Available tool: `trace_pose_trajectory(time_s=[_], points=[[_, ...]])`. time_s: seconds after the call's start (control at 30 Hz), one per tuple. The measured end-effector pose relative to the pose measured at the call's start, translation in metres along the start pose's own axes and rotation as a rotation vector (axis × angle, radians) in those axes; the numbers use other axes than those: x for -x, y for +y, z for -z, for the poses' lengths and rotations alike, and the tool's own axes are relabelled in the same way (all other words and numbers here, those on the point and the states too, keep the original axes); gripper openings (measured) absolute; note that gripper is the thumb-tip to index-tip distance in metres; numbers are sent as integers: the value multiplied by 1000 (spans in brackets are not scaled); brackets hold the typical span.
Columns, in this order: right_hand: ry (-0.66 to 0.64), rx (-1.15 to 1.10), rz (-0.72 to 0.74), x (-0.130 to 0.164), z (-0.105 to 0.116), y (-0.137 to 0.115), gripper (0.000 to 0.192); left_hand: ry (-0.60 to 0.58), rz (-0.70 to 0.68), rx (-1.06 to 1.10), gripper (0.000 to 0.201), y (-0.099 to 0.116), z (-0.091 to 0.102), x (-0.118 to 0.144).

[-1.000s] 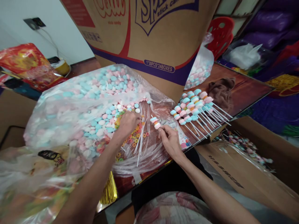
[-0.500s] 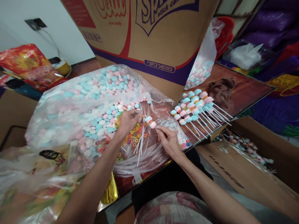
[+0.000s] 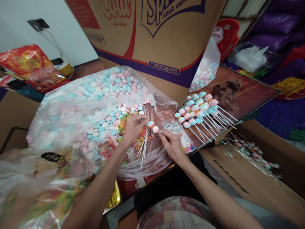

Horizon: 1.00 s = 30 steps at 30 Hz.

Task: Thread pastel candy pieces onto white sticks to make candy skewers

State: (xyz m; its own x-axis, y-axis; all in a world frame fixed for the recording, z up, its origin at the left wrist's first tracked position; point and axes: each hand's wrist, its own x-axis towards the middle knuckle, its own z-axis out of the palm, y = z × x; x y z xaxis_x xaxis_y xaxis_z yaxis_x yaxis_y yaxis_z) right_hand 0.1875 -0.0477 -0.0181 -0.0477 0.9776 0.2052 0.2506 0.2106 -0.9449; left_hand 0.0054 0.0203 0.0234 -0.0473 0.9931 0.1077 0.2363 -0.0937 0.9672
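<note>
My right hand (image 3: 172,145) pinches a thin white stick that carries a few pastel candy pieces (image 3: 152,126) at its far end. My left hand (image 3: 132,127) meets that end with fingertips pinched, seemingly on a small candy piece, over a heap of coloured candy rings (image 3: 140,138) and loose white sticks (image 3: 143,147). Both lie on an opened clear plastic bag (image 3: 78,111) full of pink, blue and white round candies. To the right, several finished candy sticks (image 3: 200,111) lie fanned out on the brown table (image 3: 250,92).
A large printed cardboard carton (image 3: 154,41) stands behind the bag. A brown cloth (image 3: 225,93) lies on the table to the right. An open carton lined with plastic (image 3: 247,165) sits lower right. More plastic bags (image 3: 35,184) fill the lower left.
My left hand rose from the candy pile to the stick's tip. My right hand swung the stick slightly left toward it.
</note>
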Motion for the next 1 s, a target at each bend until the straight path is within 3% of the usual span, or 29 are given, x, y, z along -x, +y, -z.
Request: trace_pose_trajectory(time_s=[0.13, 0.33, 0.7, 0.87, 1.0], points=[[19, -24, -29, 0, 1, -1, 26, -47, 46, 36, 16, 0, -3, 2], [23, -71, -52, 1, 2, -6, 25, 45, 217, 434, 41, 0, -5, 2], [-48, -11, 3, 1, 4, -7, 24, -48, 235, 420, 33, 0, 0, 4], [-31, -28, -16, 3, 6, -12, 23, -41, 343, 605, 30, 12, -10, 10], [-2, -48, -15, 4, 7, -15, 24, 30, 428, 723, 21, 18, -19, 14]])
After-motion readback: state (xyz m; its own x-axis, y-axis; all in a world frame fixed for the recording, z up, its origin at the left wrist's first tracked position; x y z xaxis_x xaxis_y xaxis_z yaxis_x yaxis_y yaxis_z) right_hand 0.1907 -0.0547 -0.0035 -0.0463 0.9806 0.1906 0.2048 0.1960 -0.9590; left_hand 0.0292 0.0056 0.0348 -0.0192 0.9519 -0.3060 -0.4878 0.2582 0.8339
